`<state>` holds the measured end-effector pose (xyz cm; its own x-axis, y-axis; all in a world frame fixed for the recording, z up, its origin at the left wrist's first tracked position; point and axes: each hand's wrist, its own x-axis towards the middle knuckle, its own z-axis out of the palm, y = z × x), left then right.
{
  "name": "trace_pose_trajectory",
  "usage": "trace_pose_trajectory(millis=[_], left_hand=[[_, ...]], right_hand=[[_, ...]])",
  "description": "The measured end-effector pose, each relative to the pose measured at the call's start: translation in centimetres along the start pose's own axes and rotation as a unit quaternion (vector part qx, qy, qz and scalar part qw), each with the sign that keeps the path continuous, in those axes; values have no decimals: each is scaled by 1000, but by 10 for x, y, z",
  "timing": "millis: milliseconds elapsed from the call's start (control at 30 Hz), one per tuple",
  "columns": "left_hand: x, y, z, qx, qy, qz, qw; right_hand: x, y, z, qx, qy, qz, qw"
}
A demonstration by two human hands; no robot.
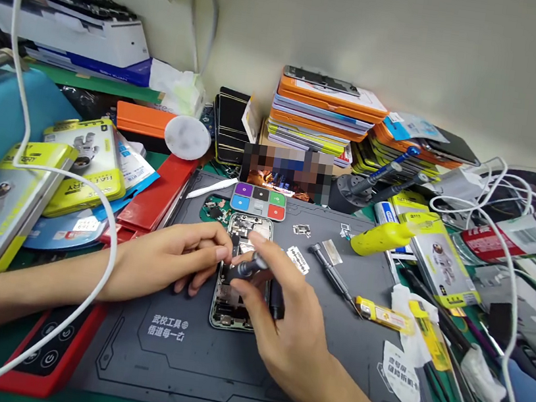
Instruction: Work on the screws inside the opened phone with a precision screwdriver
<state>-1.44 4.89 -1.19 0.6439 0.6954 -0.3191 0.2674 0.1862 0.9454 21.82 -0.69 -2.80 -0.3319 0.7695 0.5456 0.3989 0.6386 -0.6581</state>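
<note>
An opened smartphone (227, 308) lies on the grey work mat (165, 366), its inner parts bare. My right hand (291, 304) is closed around a dark grey screwdriver (251, 266) held over the upper middle of the phone; its tip is hidden. At the phone's left edge, my left hand (181, 252) has its thumb and forefinger pinched together, and whatever is between them is too small to tell. Just beyond the phone is a tray with coloured squares (258, 201). A small green circuit board (215, 209) lies to its left.
On the mat's right lie another screwdriver (335, 274), a razor blade (298, 260) and a yellow cutter (384, 315). A yellow bottle (380, 238) lies tilted nearby. Stacked orange cases (329, 100) stand behind. A white cable (114, 232) loops across my left forearm.
</note>
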Motion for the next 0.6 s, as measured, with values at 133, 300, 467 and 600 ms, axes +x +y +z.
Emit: trace_pose_trajectory(millis=[133, 300, 467, 600], left_hand=[[-1, -2, 0, -10, -1, 7, 1000], [-2, -5, 0, -16, 0, -2, 1000], [-3, -2, -1, -7, -9, -9, 1000], [-3, 0, -2, 29, -10, -19, 999]], right_hand=[[4, -3, -16, 89, 71, 179, 977], [22, 13, -48, 55, 79, 262, 960], [25, 31, -59, -51, 58, 242, 967], [19, 33, -58, -138, 10, 206, 969]])
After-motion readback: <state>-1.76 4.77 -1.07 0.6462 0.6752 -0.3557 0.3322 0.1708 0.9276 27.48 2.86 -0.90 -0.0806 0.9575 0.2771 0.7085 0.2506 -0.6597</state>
